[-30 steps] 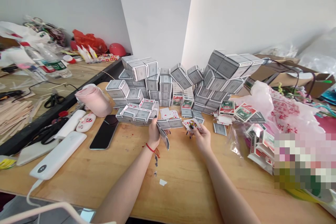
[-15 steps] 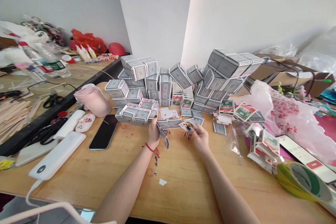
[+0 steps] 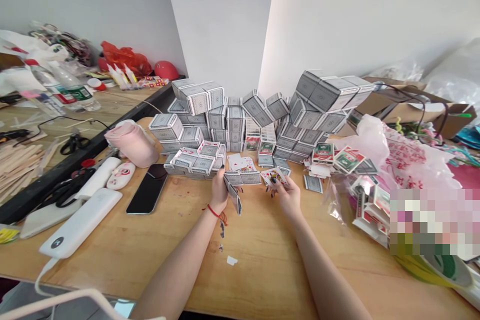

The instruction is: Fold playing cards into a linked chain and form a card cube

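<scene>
My left hand (image 3: 220,189) is closed on a few folded playing cards (image 3: 242,178) with grey patterned backs, joined in a bent strip. My right hand (image 3: 287,195) pinches a face-up playing card (image 3: 275,178), apart from the strip. Just beyond both hands, loose face-up cards (image 3: 240,162) lie on the table. Behind them stands a structure of boxes folded from cards (image 3: 236,117), stepped up at both sides. A low cluster of card boxes (image 3: 198,160) sits beside my left hand. One grey-backed card (image 3: 313,183) lies flat to the right of my right hand.
Card packs (image 3: 348,159) and a pink plastic bag (image 3: 405,152) lie at the right, near green-yellow tape (image 3: 408,260). On the left are a black phone (image 3: 147,190), a white power bank (image 3: 80,222), a pink roll (image 3: 133,144) and black scissors (image 3: 77,144).
My right hand has shifted slightly right with its card, widening the gap to the strip. My left hand and its cards stay nearly still.
</scene>
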Demonstrator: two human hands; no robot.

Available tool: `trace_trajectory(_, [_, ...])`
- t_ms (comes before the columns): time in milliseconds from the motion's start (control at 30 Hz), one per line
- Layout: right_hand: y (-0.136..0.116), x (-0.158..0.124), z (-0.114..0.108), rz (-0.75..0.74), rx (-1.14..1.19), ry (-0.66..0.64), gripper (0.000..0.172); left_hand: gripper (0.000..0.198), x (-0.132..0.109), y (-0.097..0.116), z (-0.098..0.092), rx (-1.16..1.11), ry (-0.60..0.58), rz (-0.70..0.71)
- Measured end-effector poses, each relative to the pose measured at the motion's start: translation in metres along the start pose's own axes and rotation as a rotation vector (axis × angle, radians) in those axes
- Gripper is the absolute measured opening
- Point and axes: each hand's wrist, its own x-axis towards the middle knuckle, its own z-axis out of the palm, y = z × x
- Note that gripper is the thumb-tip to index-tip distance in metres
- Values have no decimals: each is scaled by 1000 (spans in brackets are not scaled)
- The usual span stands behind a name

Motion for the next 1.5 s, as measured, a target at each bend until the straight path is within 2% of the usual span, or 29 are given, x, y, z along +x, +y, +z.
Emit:
trace_trajectory(200, [0,-1,1,3,-18,-72,18,48,1,-1,-1,-15,-18,0])
trace_trajectory(533, [-9,-5,3,-28,31,-114,18,45,-3,6,3,-97,1,-28])
trace_trajectory(833, [-14,-7,4,-16,42,-97,19,43,-3,9,3,-71,5,-35])
trace_trajectory(1000, [-12,-5,3,-15,45,-35,21,40,-2,7,3,-71,-18,-17])
trace_trajectory(1133, [-9,-4,2,-3,36,-53,20,40,-2,7,3,-78,5,-32])
trace_trajectory(1300, [-5,-3,1,0,28,-42,19,45,-2,7,2,-49,-14,-21])
trace_trajectory(1500, [-6,-4,1,-10,-21,-89,20,47,-2,6,3,-39,-22,-9])
